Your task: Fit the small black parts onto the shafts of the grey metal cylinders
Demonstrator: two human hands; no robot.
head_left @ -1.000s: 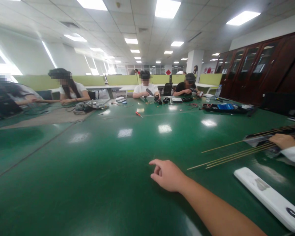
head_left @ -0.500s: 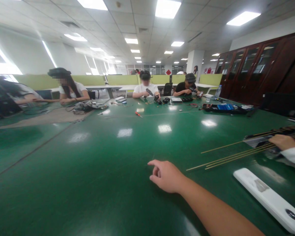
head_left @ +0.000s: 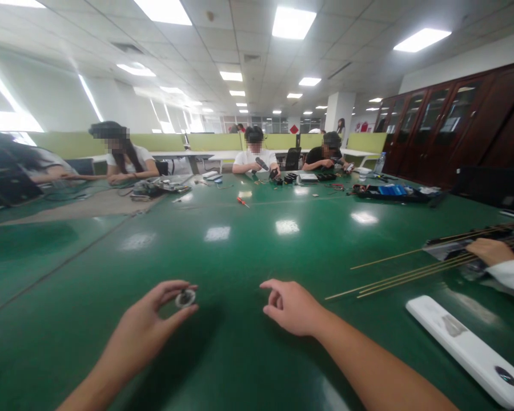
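Observation:
My left hand [head_left: 148,322] is raised over the green table at lower left. Between its thumb and fingers it grips a small round object [head_left: 185,298], whitish at the rim and dark in the middle; its kind is too blurred to make out. To the right, my right hand [head_left: 292,308] hovers over or rests on the tabletop with nothing visible in it. Its index finger points left, the thumb is apart from it, and the other fingers are curled. Thin brass-coloured rods [head_left: 394,277] lie just beyond that hand.
A long white device [head_left: 465,348] lies at lower right on the green table [head_left: 223,257]. Another person's hand [head_left: 490,251] is by the rods. Farther off are a red screwdriver [head_left: 242,202], a black tray with blue items [head_left: 392,191] and several seated people.
My left hand has come into view from the lower left, holding the small round object. My right hand has hardly moved.

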